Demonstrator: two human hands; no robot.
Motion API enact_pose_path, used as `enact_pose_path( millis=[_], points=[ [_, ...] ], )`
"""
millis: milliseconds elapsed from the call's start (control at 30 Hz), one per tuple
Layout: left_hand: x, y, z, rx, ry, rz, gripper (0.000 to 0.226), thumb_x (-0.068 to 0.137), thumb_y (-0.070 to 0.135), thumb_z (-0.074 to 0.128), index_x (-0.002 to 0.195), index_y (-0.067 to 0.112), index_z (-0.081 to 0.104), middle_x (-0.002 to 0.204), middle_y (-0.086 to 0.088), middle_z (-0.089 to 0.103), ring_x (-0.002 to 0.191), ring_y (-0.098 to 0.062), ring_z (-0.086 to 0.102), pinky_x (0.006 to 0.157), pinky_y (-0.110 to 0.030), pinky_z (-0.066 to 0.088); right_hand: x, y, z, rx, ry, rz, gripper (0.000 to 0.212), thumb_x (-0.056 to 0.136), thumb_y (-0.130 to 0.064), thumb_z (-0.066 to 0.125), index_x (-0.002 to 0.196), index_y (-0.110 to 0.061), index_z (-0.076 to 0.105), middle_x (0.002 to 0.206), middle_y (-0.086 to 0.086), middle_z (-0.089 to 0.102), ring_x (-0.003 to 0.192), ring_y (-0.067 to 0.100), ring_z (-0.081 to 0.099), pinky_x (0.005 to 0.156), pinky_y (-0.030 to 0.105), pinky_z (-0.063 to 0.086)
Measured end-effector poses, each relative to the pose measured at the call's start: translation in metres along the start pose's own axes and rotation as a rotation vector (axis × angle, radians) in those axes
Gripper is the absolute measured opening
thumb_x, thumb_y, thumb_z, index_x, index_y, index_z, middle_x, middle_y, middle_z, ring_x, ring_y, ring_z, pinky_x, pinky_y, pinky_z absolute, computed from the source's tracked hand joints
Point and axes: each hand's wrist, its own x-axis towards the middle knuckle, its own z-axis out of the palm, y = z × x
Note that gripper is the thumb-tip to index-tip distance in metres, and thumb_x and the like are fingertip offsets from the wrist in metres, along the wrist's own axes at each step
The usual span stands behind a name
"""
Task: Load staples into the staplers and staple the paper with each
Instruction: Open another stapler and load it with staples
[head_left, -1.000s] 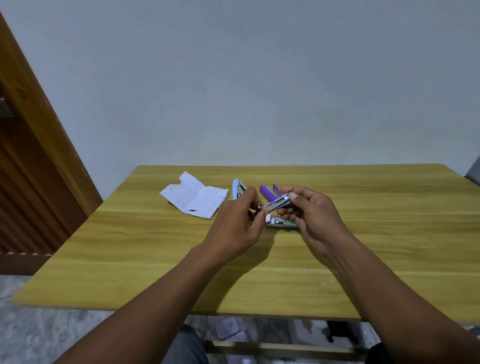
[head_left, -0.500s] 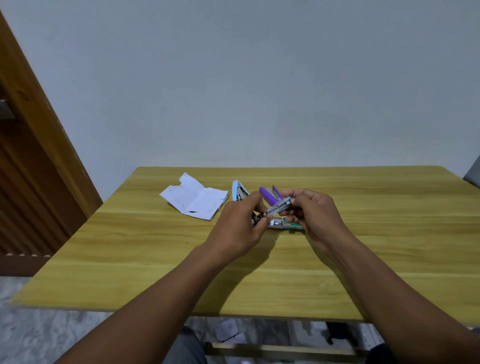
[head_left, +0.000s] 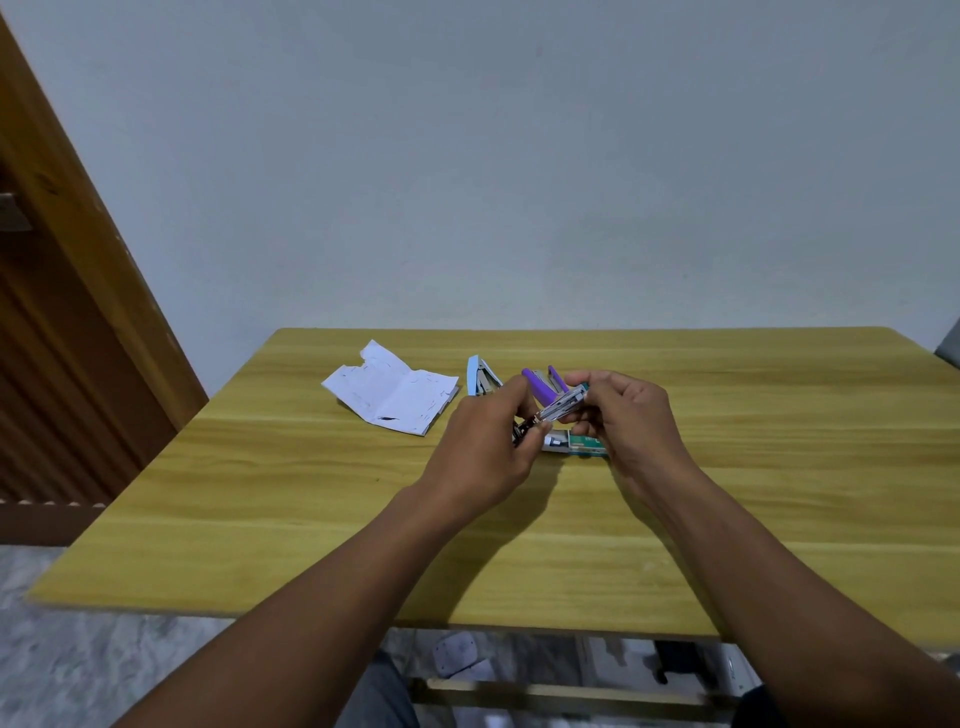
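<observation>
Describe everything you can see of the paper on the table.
The paper is a white sheet, creased and partly folded open, with faint dark marks and a ragged far edge. It lies on the wooden table, just left of the blue stapler, and does not seem to touch it.

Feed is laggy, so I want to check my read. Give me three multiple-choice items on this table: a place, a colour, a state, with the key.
1. Where does the paper lie? A) flat on the table B) on the floor C) clamped in a stapler
2. What colour is the stapler nearest the paper? A) red B) light blue C) black
3. How is the silvery stapler piece held? A) lying untouched B) by one hand alone C) between both hands
Key: 1 A, it lies on the wood. 2 B, its shell is light blue. 3 C, the left hand pinches its lower end, the right hand its upper end.
</observation>
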Motion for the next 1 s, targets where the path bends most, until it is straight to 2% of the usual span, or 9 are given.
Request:
enact_pose_path(
  millis=[233,400,500,567,600,700,800,867,1000],
  points=[
    [0.001,0.000,0.001,0.006,0.002,-0.005,0.022,0.091,0.018,0.070,0.084,0.023,0.050,0.067,0.019,0.053,0.058,-0.007,0.049,0.059,-0.023,0.036,-0.002,0.003,0.000,0.025,-0.002,0.030,0.031,0.081,0.001,0.052,0.095,-0.010,0.077,0.077,0.017,0.070,0.064,0.022,0.056,0.057,0.027,0.049],
    [0.003,-0.001,0.001,0.021,0.014,-0.034,0.017,0.091,0.019,0.070,0.086,0.013,0.056,0.063,0.013,0.053,0.057,-0.011,0.048,0.056,-0.025,0.035,-0.005,0.002,0.001,0.041,-0.026,0.075,0.029,0.081,0.002,0.058,0.100,-0.011,0.075,0.085,0.020,0.071,0.061,0.018,0.057,0.059,0.029,0.050],
    [0.004,-0.001,-0.001,0.126,-0.014,0.037,0.012,0.093,0.018,0.066,0.091,0.013,0.055,0.073,0.002,0.064,0.057,-0.009,0.048,0.057,-0.032,0.038,-0.008,-0.001,0.007,0.212,0.027,0.132,0.021,0.088,0.000,0.056,0.102,-0.008,0.071,0.086,0.015,0.067,0.072,0.021,0.058,0.061,0.029,0.051],
    [0.006,0.000,-0.002,0.311,-0.065,0.108,0.009,0.094,0.016,0.060,0.100,0.011,0.054,0.085,-0.006,0.067,0.071,-0.027,0.056,0.060,-0.039,0.045,-0.011,-0.005,0.010,0.410,0.090,0.244,0.014,0.091,-0.006,0.055,0.098,-0.005,0.067,0.087,0.013,0.067,0.078,0.024,0.063,0.067,0.030,0.053],
    [0.007,0.002,-0.003,0.419,-0.070,0.170,0.012,0.092,0.013,0.061,0.102,0.011,0.054,0.087,-0.008,0.067,0.073,-0.033,0.058,0.055,-0.038,0.043,-0.012,-0.007,0.012,0.512,0.109,0.308,0.010,0.091,-0.007,0.056,0.094,-0.005,0.065,0.090,0.015,0.068,0.082,0.025,0.066,0.071,0.031,0.054],
    [0.011,0.004,-0.006,0.613,-0.078,0.309,0.033,0.071,0.001,0.077,0.097,0.009,0.058,0.071,-0.008,0.063,0.055,-0.031,0.053,0.045,-0.028,0.025,-0.013,-0.009,0.020,0.701,0.136,0.385,0.005,0.092,-0.006,0.059,0.087,-0.005,0.061,0.090,0.017,0.068,0.083,0.026,0.069,0.078,0.033,0.056],
    [0.016,0.005,-0.007,0.548,-0.011,0.257,0.022,0.084,0.005,0.067,0.102,0.009,0.056,0.079,-0.009,0.064,0.061,-0.032,0.045,0.047,-0.033,0.031,-0.014,-0.012,0.025,0.708,0.156,0.335,0.008,0.091,0.004,0.058,0.090,-0.003,0.062,0.072,0.011,0.061,0.073,0.024,0.067,0.078,0.033,0.057],
    [0.016,0.004,-0.007,0.442,-0.023,0.170,0.011,0.096,0.015,0.056,0.105,0.010,0.053,0.088,-0.010,0.066,0.070,-0.036,0.051,0.055,-0.040,0.043,-0.015,-0.014,0.024,0.690,0.162,0.312,0.008,0.091,0.005,0.057,0.091,-0.001,0.061,0.074,0.012,0.061,0.072,0.024,0.067,0.076,0.034,0.059],
    [0.010,0.004,-0.006,0.258,0.015,0.098,0.013,0.095,0.020,0.061,0.096,0.011,0.052,0.081,-0.006,0.068,0.073,-0.036,0.059,0.062,-0.047,0.050,-0.014,-0.013,0.024,0.538,0.161,0.264,0.020,0.087,0.012,0.054,0.103,0.003,0.063,0.077,0.014,0.063,0.068,0.021,0.061,0.062,0.027,0.059]
  ],
)
